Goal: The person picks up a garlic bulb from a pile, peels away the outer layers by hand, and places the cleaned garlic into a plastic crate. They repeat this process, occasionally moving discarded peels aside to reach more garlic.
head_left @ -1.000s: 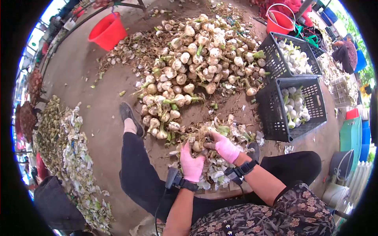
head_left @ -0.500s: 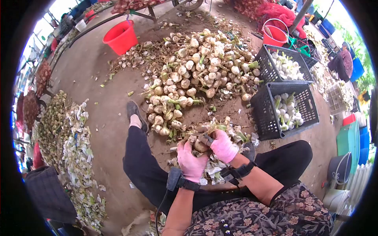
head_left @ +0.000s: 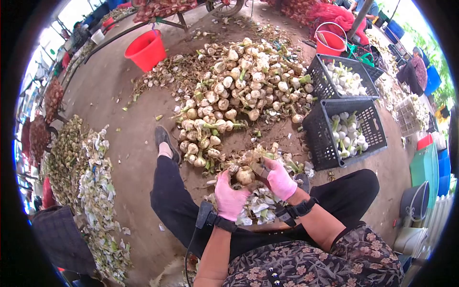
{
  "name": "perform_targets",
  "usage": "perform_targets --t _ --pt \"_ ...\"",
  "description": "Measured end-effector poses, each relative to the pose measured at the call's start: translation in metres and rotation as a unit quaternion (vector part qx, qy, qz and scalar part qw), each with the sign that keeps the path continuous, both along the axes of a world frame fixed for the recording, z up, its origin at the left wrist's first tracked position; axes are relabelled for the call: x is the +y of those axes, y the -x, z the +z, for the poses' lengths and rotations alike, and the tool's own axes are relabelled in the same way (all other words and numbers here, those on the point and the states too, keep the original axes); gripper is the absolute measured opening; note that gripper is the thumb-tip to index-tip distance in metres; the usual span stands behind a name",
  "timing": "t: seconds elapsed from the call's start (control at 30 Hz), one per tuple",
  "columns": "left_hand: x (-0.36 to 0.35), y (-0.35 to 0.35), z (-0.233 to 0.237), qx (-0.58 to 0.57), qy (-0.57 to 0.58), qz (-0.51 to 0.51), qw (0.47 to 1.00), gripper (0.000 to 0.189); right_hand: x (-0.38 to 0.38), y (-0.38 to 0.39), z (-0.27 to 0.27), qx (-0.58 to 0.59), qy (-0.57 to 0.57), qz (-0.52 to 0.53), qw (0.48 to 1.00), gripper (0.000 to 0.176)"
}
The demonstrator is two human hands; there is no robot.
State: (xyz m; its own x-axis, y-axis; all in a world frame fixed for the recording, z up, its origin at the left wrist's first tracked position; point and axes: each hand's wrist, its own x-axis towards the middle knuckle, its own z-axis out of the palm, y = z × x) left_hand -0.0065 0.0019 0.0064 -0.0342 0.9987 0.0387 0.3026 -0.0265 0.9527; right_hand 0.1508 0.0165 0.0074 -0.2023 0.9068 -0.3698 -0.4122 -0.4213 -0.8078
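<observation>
My left hand (head_left: 231, 195), in a pink glove with a dirty fingertip area, is closed around a garlic bulb (head_left: 245, 176). The bulb is pale brown with soil on it. Just to the right, my right hand (head_left: 280, 180), gloved in pink too, grips a small knife (head_left: 260, 170) with a broad, dark blade beside the bulb. Its handle is hidden in the fingers. Below both hands, peeled garlic skins (head_left: 260, 206) lie between my legs. Ahead, a large heap of untrimmed garlic (head_left: 248, 81) spreads over the ground.
Two black crates (head_left: 351, 160) with cleaned white garlic stand at the right. A red bucket (head_left: 146, 50) is beyond the heap on the left, another red bucket (head_left: 330, 44) behind the crates. Rows of garlic scraps (head_left: 98, 191) line the left. A person (head_left: 413, 74) sits far right.
My hands have moved slightly apart, and the bulb now shows more fully between them. The right hand with the knife has shifted a little to the right.
</observation>
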Motion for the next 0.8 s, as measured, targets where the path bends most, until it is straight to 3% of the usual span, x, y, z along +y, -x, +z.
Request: perform_targets --t 0.13,0.2,0.33,0.37,0.43,0.47,0.53,0.63,0.7,0.8 --pt "-0.002 -0.008 0.013 0.061 0.006 0.011 0.998 0.058 -0.001 0.004 0.001 -0.007 -0.019 -0.041 0.999 0.027" --pt "-0.003 -0.01 0.015 0.089 -0.026 0.014 0.996 0.057 0.005 0.009 -0.002 -0.14 -0.094 -0.024 0.985 0.026" --pt "-0.006 -0.009 0.011 0.104 -0.038 0.024 0.994 0.055 0.004 0.006 -0.014 -0.183 -0.078 0.014 0.98 0.029" --pt "-0.007 -0.009 0.007 0.118 -0.033 0.024 0.992 0.054 0.003 0.006 -0.001 -0.182 -0.078 0.014 0.98 0.029" --pt "-0.008 -0.008 0.005 0.131 -0.029 0.024 0.991 0.053 0.001 0.005 0.036 -0.298 -0.052 0.077 0.95 0.028" --pt "-0.009 -0.009 0.007 0.124 -0.018 0.023 0.992 0.054 0.001 0.004 0.031 -0.297 -0.052 0.077 0.95 0.028" --pt "-0.008 -0.009 0.008 0.115 -0.006 0.024 0.993 0.055 -0.001 0.003 0.013 -0.231 -0.156 0.036 0.96 0.025" --pt "-0.004 -0.003 0.002 0.083 -0.035 0.002 0.996 0.056 -0.002 -0.005 -0.012 -0.245 -0.202 0.036 0.948 0.025" --pt "-0.001 0.001 -0.005 -0.117 0.048 0.015 0.992 0.058 -0.003 -0.003 -0.012 -0.263 -0.188 0.024 0.946 0.025" --pt "-0.001 0.002 0.007 -0.119 0.011 -0.01 0.993 0.062 -0.002 -0.001 -0.019 -0.252 -0.143 -0.005 0.957 0.026"
